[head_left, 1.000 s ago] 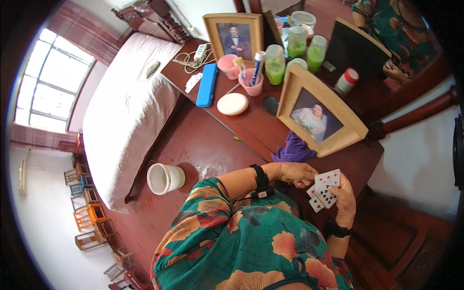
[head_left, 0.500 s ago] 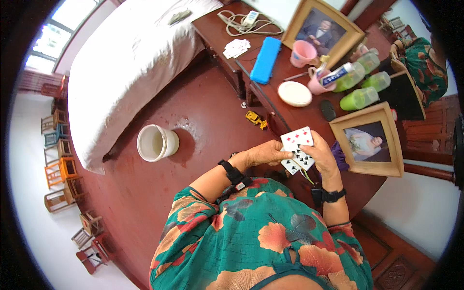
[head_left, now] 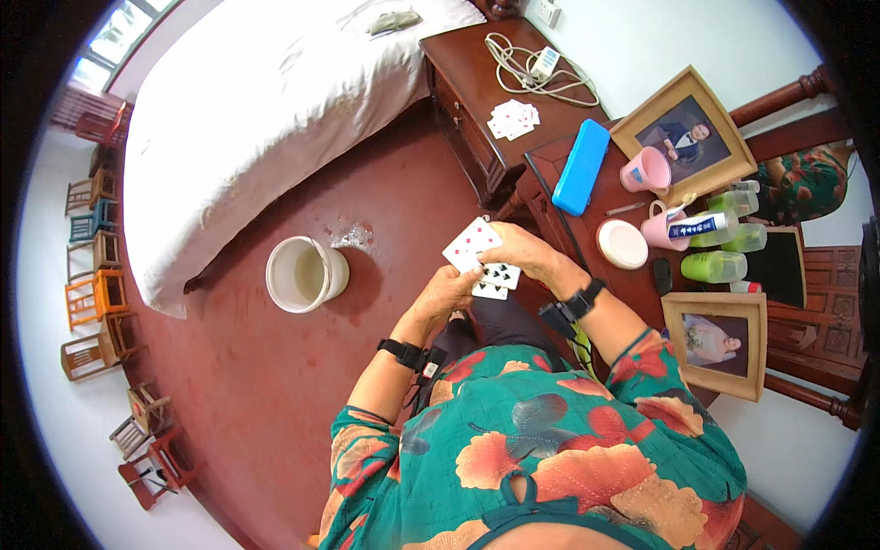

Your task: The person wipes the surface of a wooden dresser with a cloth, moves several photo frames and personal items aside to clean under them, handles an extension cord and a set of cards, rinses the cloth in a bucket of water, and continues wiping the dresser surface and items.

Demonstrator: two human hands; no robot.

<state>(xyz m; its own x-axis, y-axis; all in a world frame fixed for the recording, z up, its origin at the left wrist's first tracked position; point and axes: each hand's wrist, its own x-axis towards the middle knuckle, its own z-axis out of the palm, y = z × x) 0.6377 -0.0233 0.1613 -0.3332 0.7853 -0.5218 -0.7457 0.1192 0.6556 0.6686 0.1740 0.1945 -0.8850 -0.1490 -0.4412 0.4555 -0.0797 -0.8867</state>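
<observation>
White playing cards (head_left: 478, 258) are fanned between both sets of fingers: right hand (head_left: 521, 252) pinches the top of the fan, left hand (head_left: 447, 291) grips below. Both forearms angle up beside the dark worktop (head_left: 600, 211), over red floor (head_left: 275, 367).

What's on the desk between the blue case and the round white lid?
In the head view, only a thin pen lies on the bare wood between the blue case and the round white lid.
</observation>
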